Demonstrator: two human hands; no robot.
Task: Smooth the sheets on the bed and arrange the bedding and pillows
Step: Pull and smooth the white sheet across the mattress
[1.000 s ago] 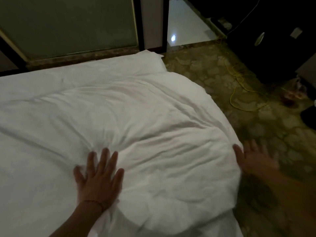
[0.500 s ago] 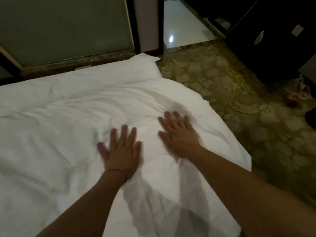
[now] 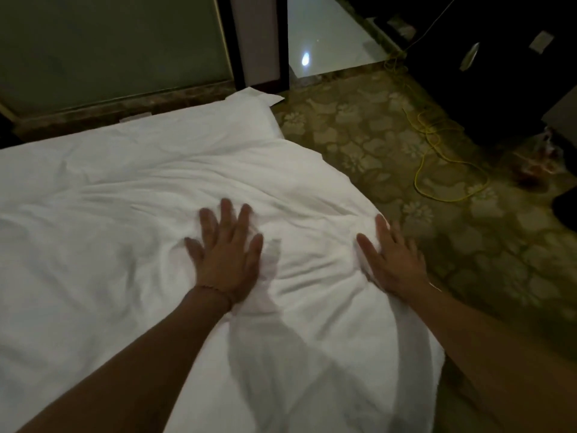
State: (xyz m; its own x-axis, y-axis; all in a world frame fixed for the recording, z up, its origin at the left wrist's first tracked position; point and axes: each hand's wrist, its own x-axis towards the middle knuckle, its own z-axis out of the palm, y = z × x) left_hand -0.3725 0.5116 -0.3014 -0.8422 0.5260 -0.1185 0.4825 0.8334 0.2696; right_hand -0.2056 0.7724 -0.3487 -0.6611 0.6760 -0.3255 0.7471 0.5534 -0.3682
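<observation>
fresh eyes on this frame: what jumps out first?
Two bare hands pressed flat on the rumpled white duvet that fills the left and centre: the left hand mid-bed with fingers spread, the right hand at the bed's right edge. Creases radiate in the fabric between them. On the patterned carpet to the right, a bright yellow cable lies in loose loops.

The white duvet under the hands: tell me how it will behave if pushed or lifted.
Probably soft and floppy: the white duvet puckers into creases around the flat left hand and right hand. It likely bunches rather than slides when pushed. It looks puffy, so probably light for its bulk, and would sag if lifted by one edge.
</observation>
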